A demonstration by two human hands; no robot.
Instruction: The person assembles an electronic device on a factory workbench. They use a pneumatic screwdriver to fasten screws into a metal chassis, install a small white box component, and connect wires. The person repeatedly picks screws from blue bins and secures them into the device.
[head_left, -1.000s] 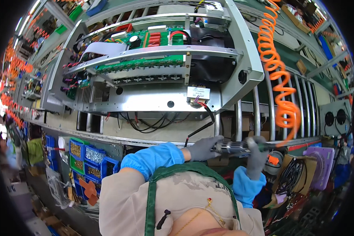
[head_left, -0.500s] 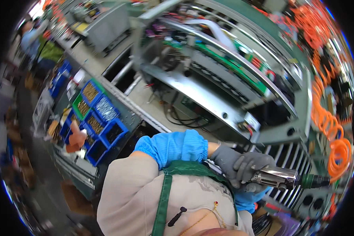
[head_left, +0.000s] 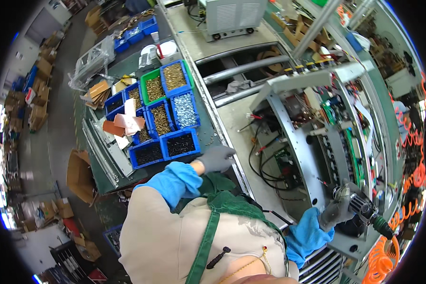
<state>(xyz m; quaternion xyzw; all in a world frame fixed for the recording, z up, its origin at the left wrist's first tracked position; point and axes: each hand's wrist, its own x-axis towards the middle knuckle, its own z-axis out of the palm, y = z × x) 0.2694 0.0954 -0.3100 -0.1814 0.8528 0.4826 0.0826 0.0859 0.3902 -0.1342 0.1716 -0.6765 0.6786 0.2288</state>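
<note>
My left hand [head_left: 217, 159], in a grey glove, is over the bench edge just right of the blue bins. Its fingers are loosely bent and partly apart, with nothing visible in them. The nearest bin [head_left: 180, 143] holds black screws. On the right, my gloved right hand [head_left: 337, 211] is closed around a chrome air screwdriver [head_left: 361, 207] with a green fitting at its hose end. That tool is beside the front of an open metal chassis [head_left: 302, 156] with circuit boards and wires inside. The screwdriver's tip is hidden.
Other bins hold brass-coloured screws [head_left: 174, 76] and silver screws [head_left: 184, 110]. Metal strips [head_left: 110, 154] and cardboard pieces [head_left: 97, 92] lie on the green bench. Black cables [head_left: 262, 170] trail beside the chassis. An orange coiled hose [head_left: 382, 258] hangs at right. Rollers [head_left: 322, 267] run below.
My left hand has moved from the air screwdriver across to the left, beside the bins. The right hand now holds the tool farther out by the chassis. The view has swung left.
</note>
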